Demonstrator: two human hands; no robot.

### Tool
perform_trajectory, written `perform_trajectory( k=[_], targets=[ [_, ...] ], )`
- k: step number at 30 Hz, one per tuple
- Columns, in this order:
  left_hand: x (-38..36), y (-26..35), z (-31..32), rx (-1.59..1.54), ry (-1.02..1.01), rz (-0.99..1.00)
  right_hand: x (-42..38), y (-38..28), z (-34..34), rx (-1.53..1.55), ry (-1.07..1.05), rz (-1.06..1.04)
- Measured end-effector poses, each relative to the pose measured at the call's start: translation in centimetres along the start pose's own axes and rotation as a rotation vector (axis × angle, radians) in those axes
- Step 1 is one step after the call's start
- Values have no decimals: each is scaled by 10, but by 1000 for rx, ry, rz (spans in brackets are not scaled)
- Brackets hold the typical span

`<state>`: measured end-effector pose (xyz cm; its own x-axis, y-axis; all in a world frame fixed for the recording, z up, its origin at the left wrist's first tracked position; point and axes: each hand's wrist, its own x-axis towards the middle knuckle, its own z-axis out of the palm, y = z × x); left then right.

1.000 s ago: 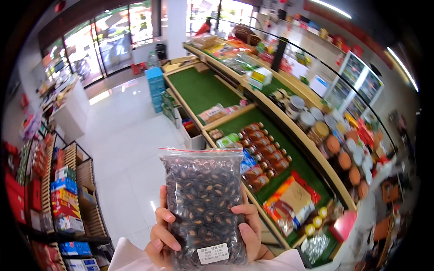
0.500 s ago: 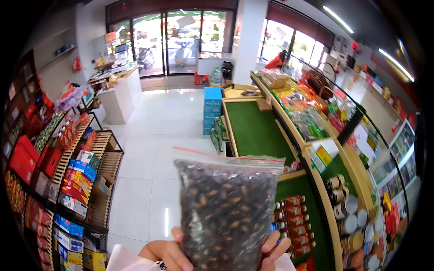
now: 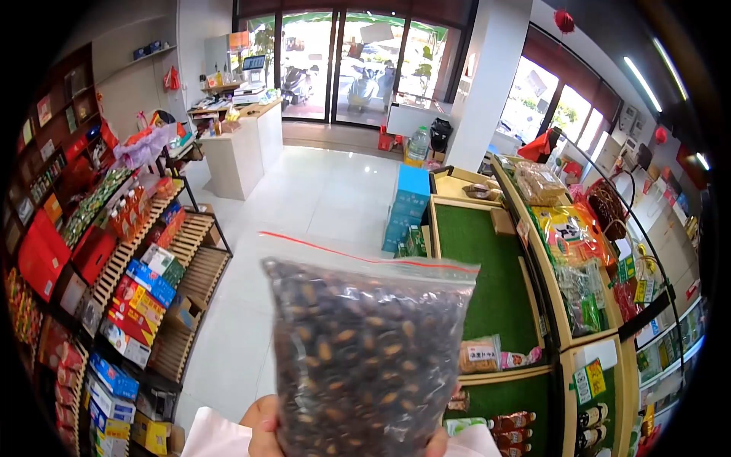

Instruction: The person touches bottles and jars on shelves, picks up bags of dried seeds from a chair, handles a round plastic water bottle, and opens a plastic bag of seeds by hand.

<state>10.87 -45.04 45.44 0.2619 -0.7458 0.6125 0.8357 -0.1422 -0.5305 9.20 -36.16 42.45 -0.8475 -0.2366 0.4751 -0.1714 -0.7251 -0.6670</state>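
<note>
A clear zip-lock bag of dark seeds [image 3: 365, 358] with a red line along its top fills the lower middle of the view. It stands upright, held up in front of me by both hands. My left hand [image 3: 263, 430] grips the bag's lower left edge, with a thumb on the front and the other fingers mostly hidden behind. Only a fingertip or two of my right hand [image 3: 437, 442] shows at the lower right edge of the bag; the rest is behind it or out of view.
Slatted shelves [image 3: 183, 282] of boxed goods stand on the left. To the right are a green-lined display stand [image 3: 487, 266] and bottles [image 3: 512, 426]. Blue boxes [image 3: 407, 190] sit beside the stand. A white counter [image 3: 236, 164] and glass doors [image 3: 343, 68] lie beyond the tiled floor [image 3: 304, 190].
My view has turned left, so the shop has shifted right in it. The bag looks larger and closer. My hands show less, lower in the view, and both still hold the bag.
</note>
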Motion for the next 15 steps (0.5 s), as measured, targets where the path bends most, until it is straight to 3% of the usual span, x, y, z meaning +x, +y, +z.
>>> perform_trajectory(
  k=[4, 5, 8, 13, 15],
  targets=[
    [20, -33, -47, -64, -56, 73, 39, 32, 8, -4, 1, 22],
    [18, -42, -54, -47, 11, 66, 47, 42, 7, -4, -2, 25],
    [-11, -20, -148, -216, -220, -126, 82, 66, 0, -12, -19, 0],
    [16, -153, -104, 219, 122, 78, 131, 94, -16, -32, -12, -3],
    [11, -175, -120, 239, 116, 78, 150, 104, -24, -57, -23, 5]
  ],
)
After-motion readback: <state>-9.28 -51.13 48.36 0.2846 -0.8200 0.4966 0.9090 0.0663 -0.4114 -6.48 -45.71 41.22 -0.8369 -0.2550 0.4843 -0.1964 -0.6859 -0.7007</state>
